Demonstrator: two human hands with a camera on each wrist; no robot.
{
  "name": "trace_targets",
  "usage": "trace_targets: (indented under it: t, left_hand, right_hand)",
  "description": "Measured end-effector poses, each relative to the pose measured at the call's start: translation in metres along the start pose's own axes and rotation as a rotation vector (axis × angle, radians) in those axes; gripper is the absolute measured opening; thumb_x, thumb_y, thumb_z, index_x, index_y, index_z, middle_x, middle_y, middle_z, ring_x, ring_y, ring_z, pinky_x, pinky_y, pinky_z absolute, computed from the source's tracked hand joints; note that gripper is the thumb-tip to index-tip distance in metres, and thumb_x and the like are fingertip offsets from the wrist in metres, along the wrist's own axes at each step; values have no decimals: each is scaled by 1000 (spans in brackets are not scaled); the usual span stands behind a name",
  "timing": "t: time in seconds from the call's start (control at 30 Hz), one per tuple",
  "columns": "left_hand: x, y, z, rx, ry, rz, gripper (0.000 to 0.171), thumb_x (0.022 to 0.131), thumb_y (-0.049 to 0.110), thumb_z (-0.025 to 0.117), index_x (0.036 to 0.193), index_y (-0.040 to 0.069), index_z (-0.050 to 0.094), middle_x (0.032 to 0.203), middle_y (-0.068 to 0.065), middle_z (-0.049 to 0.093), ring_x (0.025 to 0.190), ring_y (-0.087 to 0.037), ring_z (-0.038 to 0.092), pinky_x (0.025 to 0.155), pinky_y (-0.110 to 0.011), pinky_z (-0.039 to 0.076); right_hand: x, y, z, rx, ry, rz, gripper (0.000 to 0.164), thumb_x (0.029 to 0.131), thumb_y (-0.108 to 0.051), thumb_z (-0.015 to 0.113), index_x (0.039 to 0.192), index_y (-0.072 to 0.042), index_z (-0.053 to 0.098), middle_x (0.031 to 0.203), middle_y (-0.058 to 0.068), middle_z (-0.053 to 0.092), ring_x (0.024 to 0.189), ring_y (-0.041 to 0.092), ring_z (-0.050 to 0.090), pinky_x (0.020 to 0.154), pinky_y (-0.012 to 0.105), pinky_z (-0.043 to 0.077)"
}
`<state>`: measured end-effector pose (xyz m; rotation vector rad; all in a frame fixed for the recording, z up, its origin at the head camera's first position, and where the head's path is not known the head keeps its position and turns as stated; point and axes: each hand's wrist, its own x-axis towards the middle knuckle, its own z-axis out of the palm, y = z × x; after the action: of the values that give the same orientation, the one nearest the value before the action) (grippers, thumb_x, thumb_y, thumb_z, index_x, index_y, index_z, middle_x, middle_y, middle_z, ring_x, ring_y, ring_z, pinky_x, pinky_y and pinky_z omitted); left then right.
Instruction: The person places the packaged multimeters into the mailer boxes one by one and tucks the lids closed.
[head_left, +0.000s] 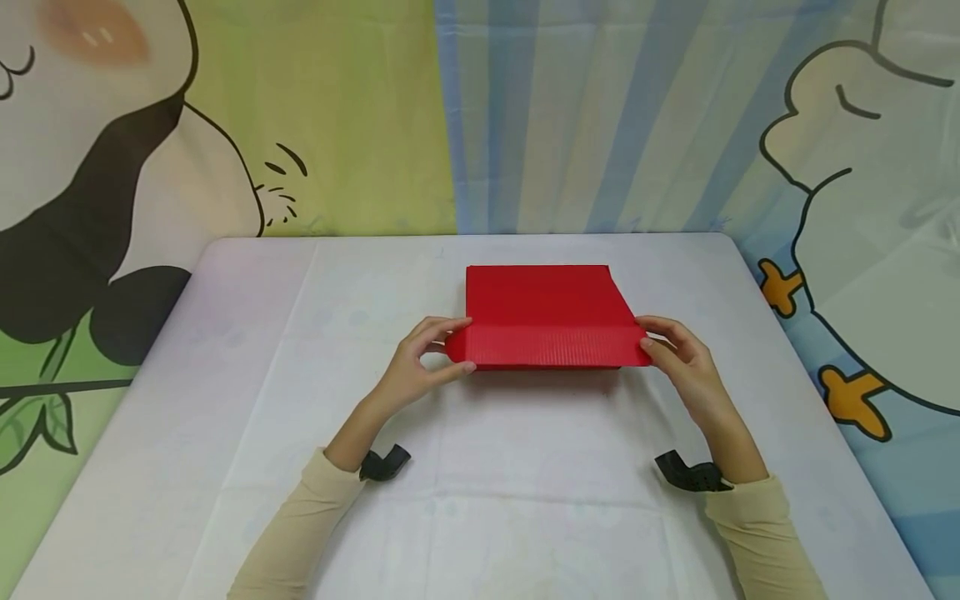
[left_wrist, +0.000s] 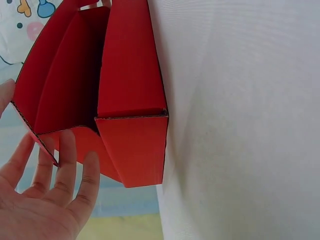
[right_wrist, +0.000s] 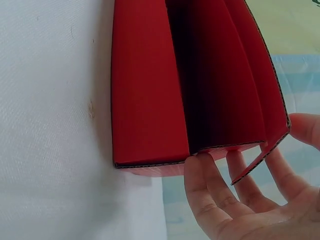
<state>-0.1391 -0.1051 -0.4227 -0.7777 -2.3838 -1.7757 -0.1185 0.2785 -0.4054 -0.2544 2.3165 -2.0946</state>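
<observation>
A red cardboard box (head_left: 546,296) stands on the table with its lid partly raised. The lid's ribbed front flap (head_left: 555,346) faces me. At the flap's left end my left hand (head_left: 412,362) pinches the corner, thumb on one side and fingers on the other. My right hand (head_left: 686,362) pinches the opposite corner the same way. In the left wrist view, the box's front wall (left_wrist: 132,65) rests on the table, with a dark gap between it and the lid. The right wrist view shows fingertips right at the box's side tab (right_wrist: 235,148). The box's inside is mostly in shadow.
The table (head_left: 360,533) wears a white cloth. Behind it hangs a printed curtain (head_left: 562,117) with stripes and cartoon figures. Each wrist bears a black mount, the left one (head_left: 385,463) and the right one (head_left: 690,473), both close above the cloth.
</observation>
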Motion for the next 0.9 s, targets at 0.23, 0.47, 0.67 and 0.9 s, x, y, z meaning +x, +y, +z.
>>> trace_targets:
  t: [0.23, 0.47, 0.67, 0.9]
  left_hand:
    - [-2, -3, 0, -4, -12, 3, 55, 81, 3, 78, 133, 8, 59, 127, -6, 57, 107, -19, 55, 86, -28, 52]
    - [-4, -8, 0, -5, -9, 1, 49, 83, 5, 75, 130, 10, 61, 125, -4, 58, 106, -19, 55, 86, -28, 52]
    - [-6, 1, 1, 18, -20, -32, 47, 83, -1, 73, 129, 2, 60, 125, -13, 57, 105, -28, 56, 87, -38, 52]
    - [-8, 28, -1, 18, -48, -63, 43, 85, -2, 70, 126, -5, 59, 123, -18, 57, 102, -32, 57, 87, -42, 52]
  right_hand:
    - [-2, 2, -1, -70, 7, 22, 37, 101, -16, 54, 134, 0, 50, 127, -4, 54, 110, 10, 55, 86, 14, 49]
    - [-3, 5, -2, -82, -1, 23, 36, 101, -15, 53, 133, 0, 51, 124, -5, 56, 108, 10, 55, 83, 15, 50]
    - [-5, 6, -2, -104, 2, 35, 36, 101, -17, 53, 133, 0, 51, 123, -7, 56, 108, 8, 55, 82, 14, 50]
    - [-7, 8, 0, -130, -3, 60, 39, 101, -19, 54, 134, 0, 50, 123, -8, 55, 108, 7, 55, 83, 14, 50]
